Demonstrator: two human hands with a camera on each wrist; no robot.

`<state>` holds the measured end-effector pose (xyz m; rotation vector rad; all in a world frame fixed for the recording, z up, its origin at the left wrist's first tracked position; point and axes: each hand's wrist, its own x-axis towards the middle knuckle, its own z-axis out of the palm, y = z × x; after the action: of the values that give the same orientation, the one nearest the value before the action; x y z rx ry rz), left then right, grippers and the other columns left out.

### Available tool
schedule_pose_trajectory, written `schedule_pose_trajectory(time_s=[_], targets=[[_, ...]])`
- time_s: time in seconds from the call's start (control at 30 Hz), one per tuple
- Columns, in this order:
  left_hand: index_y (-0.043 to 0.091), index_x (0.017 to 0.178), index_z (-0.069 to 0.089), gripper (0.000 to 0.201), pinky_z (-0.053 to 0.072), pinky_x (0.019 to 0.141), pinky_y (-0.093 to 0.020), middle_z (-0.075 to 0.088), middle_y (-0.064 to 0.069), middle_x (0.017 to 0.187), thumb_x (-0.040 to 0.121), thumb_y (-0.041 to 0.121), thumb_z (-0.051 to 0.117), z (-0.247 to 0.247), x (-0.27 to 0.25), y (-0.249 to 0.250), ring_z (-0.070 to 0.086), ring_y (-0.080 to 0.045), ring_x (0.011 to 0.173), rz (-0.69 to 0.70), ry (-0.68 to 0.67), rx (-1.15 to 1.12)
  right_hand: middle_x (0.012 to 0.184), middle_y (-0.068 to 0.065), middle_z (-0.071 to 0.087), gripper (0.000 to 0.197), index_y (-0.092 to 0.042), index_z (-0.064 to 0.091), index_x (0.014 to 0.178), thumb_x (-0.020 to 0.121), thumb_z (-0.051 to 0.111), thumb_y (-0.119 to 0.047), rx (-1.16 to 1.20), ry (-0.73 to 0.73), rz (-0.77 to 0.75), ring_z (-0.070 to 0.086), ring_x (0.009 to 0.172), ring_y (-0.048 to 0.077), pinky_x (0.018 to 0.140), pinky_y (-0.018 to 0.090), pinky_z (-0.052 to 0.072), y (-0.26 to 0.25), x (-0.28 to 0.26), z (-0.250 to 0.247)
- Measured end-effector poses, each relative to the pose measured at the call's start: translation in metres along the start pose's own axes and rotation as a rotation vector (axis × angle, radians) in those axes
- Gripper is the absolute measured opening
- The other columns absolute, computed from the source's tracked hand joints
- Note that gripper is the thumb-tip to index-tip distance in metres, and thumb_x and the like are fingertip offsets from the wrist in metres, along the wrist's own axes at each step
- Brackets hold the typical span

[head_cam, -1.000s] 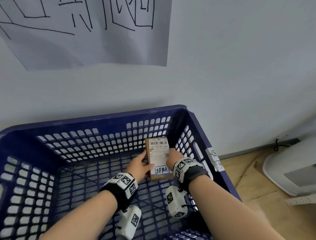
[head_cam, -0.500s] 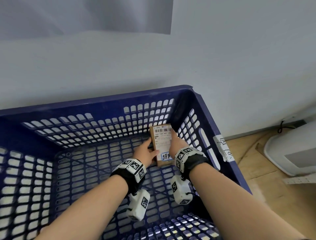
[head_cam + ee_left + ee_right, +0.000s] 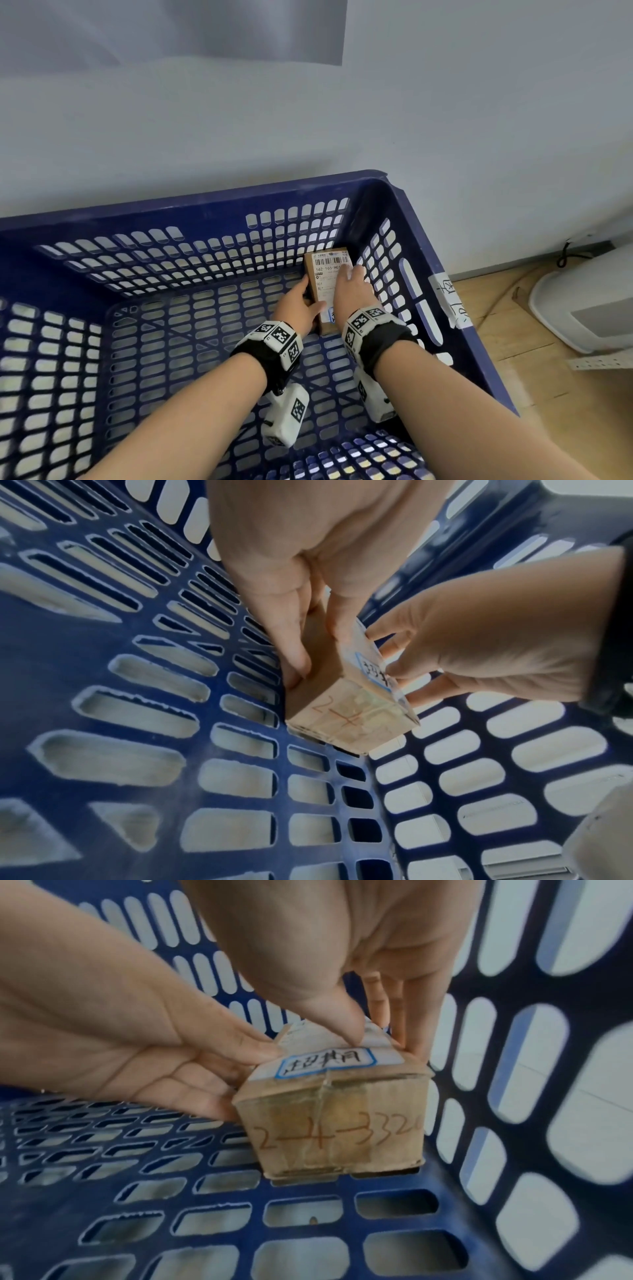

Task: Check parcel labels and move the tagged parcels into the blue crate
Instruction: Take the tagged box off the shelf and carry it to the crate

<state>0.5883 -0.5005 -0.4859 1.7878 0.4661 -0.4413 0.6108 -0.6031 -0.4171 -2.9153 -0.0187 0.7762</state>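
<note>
Hemming parcel (image 3: 327, 287), crate wall (image 3: 404, 274), white appliance (image 3: 589, 301)

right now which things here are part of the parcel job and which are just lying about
Part of the job:
- cardboard parcel, on the crate floor by the right wall
- its blue-edged handwritten tag
- blue crate
- left hand and right hand, both holding the parcel

Just lying about:
- white appliance on the floor
- black cable
- paper sheet on the wall
</note>
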Motion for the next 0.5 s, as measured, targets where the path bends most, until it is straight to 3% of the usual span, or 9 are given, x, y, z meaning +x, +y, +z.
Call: schedule_pose_trajectory(time_s=[0.17,0.23,0.3,0.5], targets=[[0.025,0.147,0.036,0.062,0.049,0.099,-0.042,0.061,-0.002,0.131,0.092,0.014,0.061,0.004,-0.004,0.002,0.059,-0.02,0.117,0.017,0.036,0.118,0.141,0.012,0.024,0.075,-0.004,0.016,0.146,0.085,0.06,-0.005,-0.057,-0.05,0.003,0.043,0.119,0.026,0.085,0.035,0.047,-0.002,-0.002,0.001],[0.027,0.146,0.037,0.059,0.048,0.1,-0.038,0.061,-0.001,0.131,0.093,0.019,0.06,0.004,-0.003,0.004,0.059,-0.019,0.116,0.019,0.029,0.154,0.138,0.012,0.03,0.069,-0.005,0.02,0.143,0.086,0.058,-0.007,-0.033,-0.044,0.03,0.045,0.119,0.027,0.081,0.034,0.046,-0.003,-0.001,0.001],[0.03,0.147,0.034,0.058,0.047,0.097,-0.032,0.06,0.0,0.131,0.094,0.025,0.058,0.005,-0.001,0.005,0.06,-0.02,0.115,0.023,0.02,0.216,0.137,0.014,0.032,0.06,-0.001,0.025,0.141,0.09,0.055,-0.008,-0.106,-0.008,0.007,0.042,0.121,0.027,0.086,0.036,0.047,-0.007,-0.001,-0.001],[0.028,0.143,0.037,0.055,0.049,0.098,-0.04,0.061,-0.003,0.129,0.093,0.024,0.058,0.009,0.007,0.008,0.061,-0.022,0.113,0.003,-0.026,0.204,0.137,0.015,0.029,0.065,-0.001,0.025,0.142,0.086,0.058,-0.005,-0.108,-0.058,-0.015,0.038,0.124,0.029,0.098,0.04,0.047,-0.003,0.001,-0.005]])
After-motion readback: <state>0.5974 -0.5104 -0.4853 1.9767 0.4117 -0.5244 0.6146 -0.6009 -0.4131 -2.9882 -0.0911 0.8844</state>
